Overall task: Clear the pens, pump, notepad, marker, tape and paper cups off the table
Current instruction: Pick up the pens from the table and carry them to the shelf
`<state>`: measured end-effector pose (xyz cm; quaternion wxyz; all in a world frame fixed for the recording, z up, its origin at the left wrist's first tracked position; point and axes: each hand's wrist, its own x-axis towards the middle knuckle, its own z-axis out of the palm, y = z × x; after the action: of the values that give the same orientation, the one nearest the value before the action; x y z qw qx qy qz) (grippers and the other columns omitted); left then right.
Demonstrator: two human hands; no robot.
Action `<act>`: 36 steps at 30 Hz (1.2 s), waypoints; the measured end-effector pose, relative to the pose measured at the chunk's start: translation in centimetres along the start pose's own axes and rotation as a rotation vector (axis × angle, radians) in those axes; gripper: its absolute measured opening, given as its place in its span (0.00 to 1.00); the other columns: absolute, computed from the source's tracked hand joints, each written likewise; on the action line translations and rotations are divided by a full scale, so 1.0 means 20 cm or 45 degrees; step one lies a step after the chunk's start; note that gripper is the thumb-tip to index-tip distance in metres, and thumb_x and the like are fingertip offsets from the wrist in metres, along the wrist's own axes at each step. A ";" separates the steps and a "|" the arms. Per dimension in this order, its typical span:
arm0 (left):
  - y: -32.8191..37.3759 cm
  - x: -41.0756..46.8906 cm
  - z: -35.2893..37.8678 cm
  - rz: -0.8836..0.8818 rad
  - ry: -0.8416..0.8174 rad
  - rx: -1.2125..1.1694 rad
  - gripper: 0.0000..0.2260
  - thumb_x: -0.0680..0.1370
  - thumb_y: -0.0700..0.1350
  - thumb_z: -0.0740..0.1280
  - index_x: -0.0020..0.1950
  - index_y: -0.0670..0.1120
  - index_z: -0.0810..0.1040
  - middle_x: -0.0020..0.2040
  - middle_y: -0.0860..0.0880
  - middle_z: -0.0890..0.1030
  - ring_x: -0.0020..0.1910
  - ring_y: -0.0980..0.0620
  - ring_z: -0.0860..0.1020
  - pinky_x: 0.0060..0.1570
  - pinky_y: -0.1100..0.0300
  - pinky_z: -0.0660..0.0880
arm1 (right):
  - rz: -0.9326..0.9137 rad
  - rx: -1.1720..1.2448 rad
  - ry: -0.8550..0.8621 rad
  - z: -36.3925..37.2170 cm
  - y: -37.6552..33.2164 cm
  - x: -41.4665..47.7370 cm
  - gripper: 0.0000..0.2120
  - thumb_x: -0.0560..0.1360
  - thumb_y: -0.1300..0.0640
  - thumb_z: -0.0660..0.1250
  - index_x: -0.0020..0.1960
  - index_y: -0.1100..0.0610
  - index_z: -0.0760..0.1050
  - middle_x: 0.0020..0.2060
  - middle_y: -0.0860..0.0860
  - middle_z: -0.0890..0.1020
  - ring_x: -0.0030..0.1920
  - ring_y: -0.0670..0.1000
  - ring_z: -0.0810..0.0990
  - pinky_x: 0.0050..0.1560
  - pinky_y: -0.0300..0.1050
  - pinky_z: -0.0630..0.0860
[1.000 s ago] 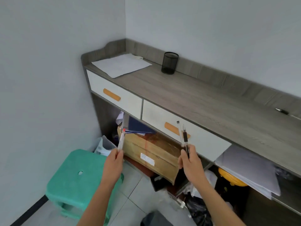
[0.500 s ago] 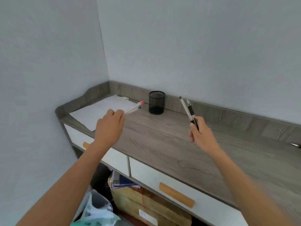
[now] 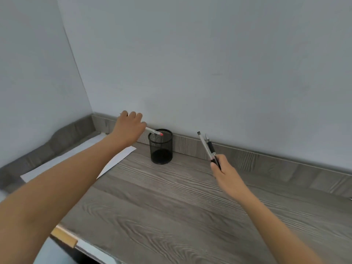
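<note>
My left hand is closed around a white pen with a red tip. The pen's red end hangs over the open mouth of a black mesh pen cup that stands on the grey wooden desk by the back wall. My right hand is to the right of the cup and holds two pens, one white and one black, pointing up and away from me.
A white sheet of paper lies at the desk's left end, partly under my left forearm. A low grey backsplash runs along the wall. A drawer front with an orange handle shows at the lower left.
The view has moved closer to the desk. My left hand has reached forward and brought the red-tipped pen over the mesh cup. My right hand keeps its two pens raised.
</note>
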<state>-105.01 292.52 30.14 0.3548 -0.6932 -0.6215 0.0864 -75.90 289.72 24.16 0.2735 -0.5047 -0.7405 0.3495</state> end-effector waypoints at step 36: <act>0.31 -0.47 0.57 -0.638 -0.364 -1.180 0.39 0.63 0.60 0.37 0.64 0.47 0.71 0.68 0.44 0.68 0.68 0.43 0.62 0.66 0.51 0.58 | -0.035 -0.709 -0.300 0.17 -0.51 0.69 0.11 0.80 0.58 0.51 0.58 0.59 0.66 0.38 0.50 0.73 0.32 0.46 0.70 0.32 0.40 0.65</act>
<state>-108.42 288.42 15.08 -0.0661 -0.5889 -0.7827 -0.1903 -88.97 299.35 30.89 0.0414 -0.5063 -0.8412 0.1853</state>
